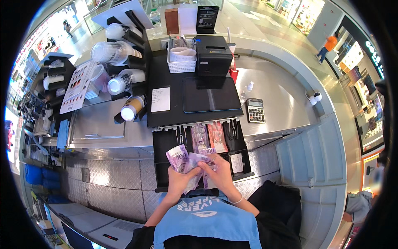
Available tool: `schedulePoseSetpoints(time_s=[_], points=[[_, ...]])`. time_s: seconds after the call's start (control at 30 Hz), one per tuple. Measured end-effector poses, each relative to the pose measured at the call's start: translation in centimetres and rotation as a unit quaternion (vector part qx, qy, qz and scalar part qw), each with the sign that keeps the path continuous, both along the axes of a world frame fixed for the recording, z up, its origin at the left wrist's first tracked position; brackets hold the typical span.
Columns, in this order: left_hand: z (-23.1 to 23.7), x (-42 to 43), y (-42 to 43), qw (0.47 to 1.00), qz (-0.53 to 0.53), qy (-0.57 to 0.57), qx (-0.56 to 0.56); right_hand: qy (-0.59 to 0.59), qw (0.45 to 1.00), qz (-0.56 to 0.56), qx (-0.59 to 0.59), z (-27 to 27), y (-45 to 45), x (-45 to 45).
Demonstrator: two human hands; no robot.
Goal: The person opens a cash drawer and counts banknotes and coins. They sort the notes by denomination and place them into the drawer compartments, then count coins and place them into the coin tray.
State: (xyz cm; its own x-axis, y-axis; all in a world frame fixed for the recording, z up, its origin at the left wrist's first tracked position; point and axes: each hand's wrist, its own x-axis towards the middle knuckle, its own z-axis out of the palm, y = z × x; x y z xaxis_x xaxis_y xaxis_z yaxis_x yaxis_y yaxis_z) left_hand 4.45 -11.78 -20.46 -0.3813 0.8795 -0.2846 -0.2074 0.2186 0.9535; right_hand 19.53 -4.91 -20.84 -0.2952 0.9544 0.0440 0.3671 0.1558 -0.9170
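Purple banknotes (178, 157) are fanned between my two hands above an open cash drawer (160, 176). My left hand (180, 180) grips the lower part of the bundle, its thumb pressing on the notes. With thumb and fingers, my right hand (219, 172) pinches notes on the right side. Under the metal clips in the drawer lie more purple notes (199, 137) and red-orange notes (217, 137). A slip of paper with handwriting (237, 162) sits in the drawer's right front compartment. My hands hide part of the drawer's front middle.
Above the drawer, the black counter top holds a tablet (211, 95), a receipt printer (214, 56), a white basket (182, 66) and a handwritten note (160, 99). A calculator (256, 110) and a spray bottle (246, 93) stand right. Plastic cups (108, 53) fill racks left.
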Motion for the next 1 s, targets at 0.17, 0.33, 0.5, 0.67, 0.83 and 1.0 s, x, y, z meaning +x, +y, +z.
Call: schedulePoseSetpoints(time_s=[0.17, 0.33, 0.5, 0.67, 0.83, 1.0], points=[[-0.1, 0.0, 0.0, 0.998, -0.016, -0.057, -0.017, -0.056, 0.986, -0.051, 0.147, 0.2, 1.3, 1.4], [-1.2, -1.1, -0.3, 0.994, 0.024, -0.102, -0.009, -0.265, 0.934, -0.128, 0.203, 0.2, 1.2, 1.6], [0.1, 0.2, -0.5, 0.999, 0.008, 0.006, -0.031, 0.003, 0.990, -0.012, 0.138, 0.5, -0.3, -0.3], [1.0, 1.3, -0.4, 0.999, -0.021, -0.036, 0.014, -0.071, 0.981, -0.052, 0.171, 0.2, -0.2, 0.6], [-0.1, -0.1, -0.8, 0.994, 0.027, -0.103, 0.011, -0.269, 0.925, -0.116, 0.242, -0.7, 1.2, 2.1], [-0.4, -0.5, -1.0, 0.999, 0.030, 0.002, -0.016, -0.166, 0.960, -0.092, 0.207, -0.5, -0.6, 0.5]])
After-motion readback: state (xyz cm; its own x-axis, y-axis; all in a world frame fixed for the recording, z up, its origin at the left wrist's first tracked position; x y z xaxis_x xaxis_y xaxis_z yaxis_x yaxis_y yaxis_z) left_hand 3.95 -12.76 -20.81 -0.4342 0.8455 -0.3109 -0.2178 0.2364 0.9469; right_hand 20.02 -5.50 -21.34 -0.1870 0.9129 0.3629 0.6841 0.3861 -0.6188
